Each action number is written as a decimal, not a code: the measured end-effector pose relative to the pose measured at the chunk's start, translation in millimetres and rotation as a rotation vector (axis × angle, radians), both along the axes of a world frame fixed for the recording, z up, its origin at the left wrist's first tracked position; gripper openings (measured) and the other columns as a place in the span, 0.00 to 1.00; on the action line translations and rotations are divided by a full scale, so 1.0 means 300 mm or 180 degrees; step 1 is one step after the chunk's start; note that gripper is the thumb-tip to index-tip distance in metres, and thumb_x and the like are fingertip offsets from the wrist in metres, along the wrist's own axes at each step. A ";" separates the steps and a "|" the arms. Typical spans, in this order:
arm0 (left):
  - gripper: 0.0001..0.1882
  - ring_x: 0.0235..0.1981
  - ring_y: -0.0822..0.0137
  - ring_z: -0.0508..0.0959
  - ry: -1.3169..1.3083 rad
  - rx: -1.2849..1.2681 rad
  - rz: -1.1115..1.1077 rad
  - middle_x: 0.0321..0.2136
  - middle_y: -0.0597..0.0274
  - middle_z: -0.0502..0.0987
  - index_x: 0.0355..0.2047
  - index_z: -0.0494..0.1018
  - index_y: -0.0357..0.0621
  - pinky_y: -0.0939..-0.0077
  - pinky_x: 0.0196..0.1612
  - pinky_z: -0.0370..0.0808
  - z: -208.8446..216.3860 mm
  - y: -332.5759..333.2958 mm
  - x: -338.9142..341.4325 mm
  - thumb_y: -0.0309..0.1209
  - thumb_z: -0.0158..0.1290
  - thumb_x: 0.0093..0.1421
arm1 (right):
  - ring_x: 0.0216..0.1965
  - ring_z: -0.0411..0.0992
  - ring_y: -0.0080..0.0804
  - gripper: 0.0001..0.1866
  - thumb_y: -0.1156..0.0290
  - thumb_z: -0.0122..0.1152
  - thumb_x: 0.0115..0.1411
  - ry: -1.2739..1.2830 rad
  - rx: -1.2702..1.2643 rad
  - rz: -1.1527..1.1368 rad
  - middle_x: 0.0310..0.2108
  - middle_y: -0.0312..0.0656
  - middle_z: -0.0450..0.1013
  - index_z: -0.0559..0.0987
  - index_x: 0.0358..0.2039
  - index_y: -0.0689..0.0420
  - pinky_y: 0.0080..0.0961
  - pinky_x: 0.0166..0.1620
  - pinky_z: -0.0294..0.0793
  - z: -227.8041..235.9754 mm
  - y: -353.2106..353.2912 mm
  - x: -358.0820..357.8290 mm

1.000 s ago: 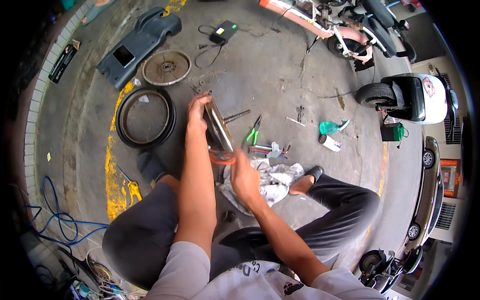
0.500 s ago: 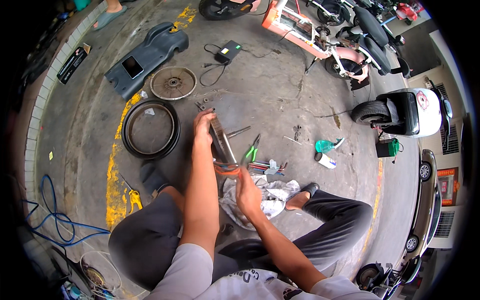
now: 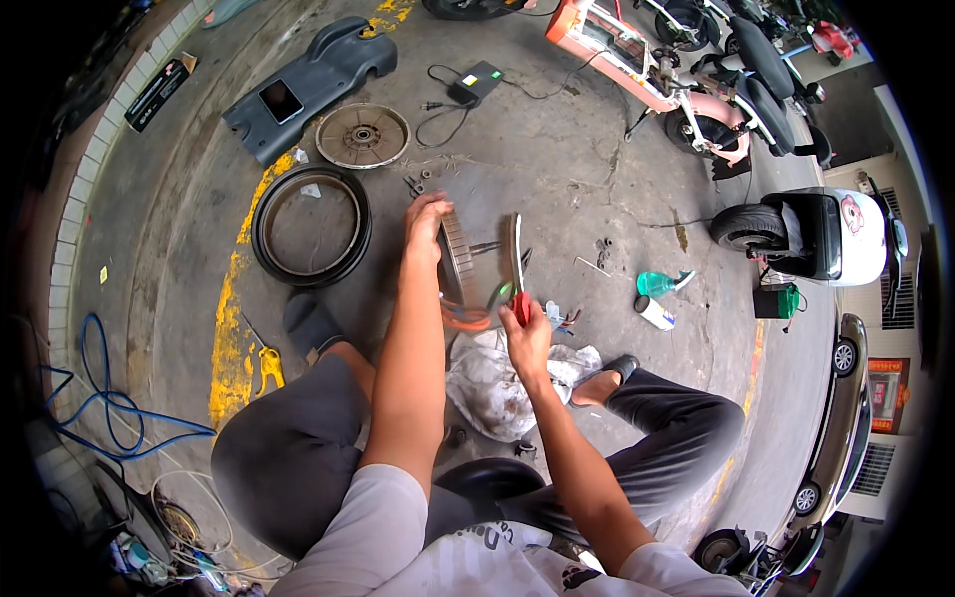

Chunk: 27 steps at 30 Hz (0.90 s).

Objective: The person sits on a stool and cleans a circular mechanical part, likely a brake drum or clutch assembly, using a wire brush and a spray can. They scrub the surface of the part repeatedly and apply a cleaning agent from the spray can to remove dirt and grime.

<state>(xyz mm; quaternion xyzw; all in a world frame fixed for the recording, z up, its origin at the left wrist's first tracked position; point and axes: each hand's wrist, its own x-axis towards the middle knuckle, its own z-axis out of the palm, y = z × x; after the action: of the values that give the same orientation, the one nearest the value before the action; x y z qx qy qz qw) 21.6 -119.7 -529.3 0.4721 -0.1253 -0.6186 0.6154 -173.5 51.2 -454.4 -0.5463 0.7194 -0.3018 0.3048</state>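
While the left hand (image 3: 426,221) grips the heavy, stiff motor core (image 3: 456,261) by its far rim, the right hand (image 3: 524,336) clasps a red-handled tool (image 3: 518,298) against the cover plate (image 3: 515,249).

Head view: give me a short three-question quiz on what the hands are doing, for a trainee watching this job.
1. True or false: the left hand rests on top of the round motor core stood on edge.
2. What does the right hand grip? A) a red-handled tool B) the green bottle C) the black charger
3. Fill in: the black tyre lies flat on the floor to the person's ____.

Key
1. True.
2. A. The tool's handle is in the fist, pointing up beside the thin cover disc.
3. Left, next to the yellow floor line.
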 end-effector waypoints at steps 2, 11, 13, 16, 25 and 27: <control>0.18 0.36 0.66 0.79 0.0039 -0.0140 0.0039 0.33 0.59 0.81 0.44 0.78 0.38 0.72 0.46 0.74 -0.016 -0.005 0.012 0.24 0.57 0.50 | 0.28 0.73 0.37 0.18 0.63 0.71 0.57 -0.0101 0.0029 0.0147 0.26 0.47 0.75 0.76 0.40 0.63 0.35 0.36 0.73 0.005 -0.078 0.049; 0.23 0.44 0.69 0.76 -0.0433 0.0032 -0.0248 0.40 0.66 0.79 0.52 0.77 0.46 0.72 0.52 0.70 0.037 0.035 0.000 0.43 0.62 0.60 | 0.23 0.69 0.27 0.27 0.66 0.84 0.45 -0.0229 0.0031 0.0179 0.21 0.37 0.72 0.74 0.37 0.63 0.29 0.32 0.72 0.031 -0.232 0.126; 0.23 0.49 0.65 0.75 -0.0362 0.0146 -0.0236 0.45 0.62 0.79 0.51 0.77 0.46 0.67 0.54 0.69 0.057 0.040 0.018 0.43 0.63 0.59 | 0.23 0.68 0.28 0.27 0.65 0.84 0.45 -0.0326 0.0054 0.0152 0.21 0.38 0.72 0.74 0.38 0.63 0.29 0.31 0.72 0.040 -0.252 0.150; 0.24 0.54 0.62 0.72 -0.0184 0.0206 -0.0358 0.49 0.61 0.76 0.50 0.76 0.48 0.63 0.57 0.67 0.051 0.059 0.057 0.45 0.62 0.58 | 0.23 0.69 0.28 0.27 0.63 0.83 0.46 -0.0226 -0.0034 0.0279 0.21 0.39 0.72 0.74 0.37 0.63 0.31 0.31 0.72 0.044 -0.283 0.208; 0.23 0.51 0.61 0.72 0.0145 0.0158 -0.0273 0.48 0.60 0.75 0.52 0.76 0.50 0.63 0.53 0.70 -0.016 0.094 0.111 0.36 0.56 0.54 | 0.33 0.79 0.50 0.26 0.55 0.76 0.49 0.0104 0.0370 0.0404 0.30 0.52 0.79 0.74 0.37 0.61 0.43 0.40 0.75 0.086 -0.422 0.365; 0.23 0.47 0.62 0.74 0.0100 0.0237 -0.0266 0.44 0.60 0.76 0.52 0.76 0.52 0.63 0.47 0.74 -0.021 0.092 0.118 0.34 0.56 0.54 | 0.33 0.79 0.50 0.27 0.55 0.76 0.49 0.0065 0.0343 0.0447 0.30 0.53 0.79 0.74 0.37 0.62 0.43 0.40 0.75 0.085 -0.451 0.377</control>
<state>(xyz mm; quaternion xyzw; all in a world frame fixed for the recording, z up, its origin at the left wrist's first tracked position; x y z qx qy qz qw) 56.9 -92.1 -535.5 0.4792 -0.1121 -0.6553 0.5731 -60.4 -84.1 -428.8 -0.5813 0.6976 -0.2350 0.3468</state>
